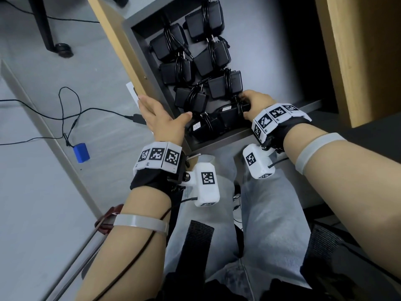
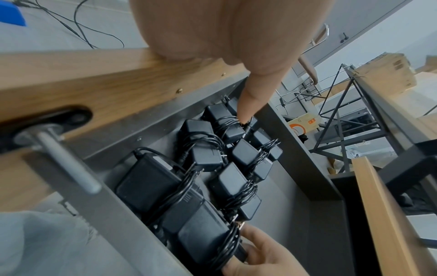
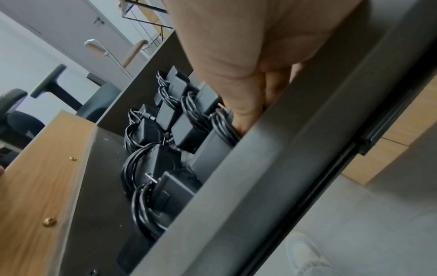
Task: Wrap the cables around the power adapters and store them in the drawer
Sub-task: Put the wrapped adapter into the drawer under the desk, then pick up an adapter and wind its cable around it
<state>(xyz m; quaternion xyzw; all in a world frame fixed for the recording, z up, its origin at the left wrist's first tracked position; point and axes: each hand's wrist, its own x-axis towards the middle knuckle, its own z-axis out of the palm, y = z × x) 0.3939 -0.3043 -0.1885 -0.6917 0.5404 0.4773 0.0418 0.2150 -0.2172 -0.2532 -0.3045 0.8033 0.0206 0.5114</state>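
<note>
A grey drawer (image 1: 225, 139) with a wooden front (image 1: 117, 40) stands pulled out and holds several black power adapters (image 1: 169, 42), each with its cable wound round it. My right hand (image 1: 253, 103) is inside the drawer at its near wall and grips one wrapped adapter (image 1: 232, 112); the left wrist view shows the same adapter (image 2: 203, 237) in the right hand (image 2: 260, 255). My left hand (image 1: 160, 118) rests on top of the wooden front with fingers straight, its thumb (image 2: 250, 100) reaching into the drawer. In the right wrist view the right hand's fingers (image 3: 246, 104) press against the cable loops.
The drawer's metal handle (image 2: 68, 160) sticks out of the wooden front. A blue block (image 1: 81, 152) with thin black cables lies on the floor at left. A wooden cabinet side (image 1: 351, 51) rises at right. My legs in jeans (image 1: 260, 213) are below the drawer.
</note>
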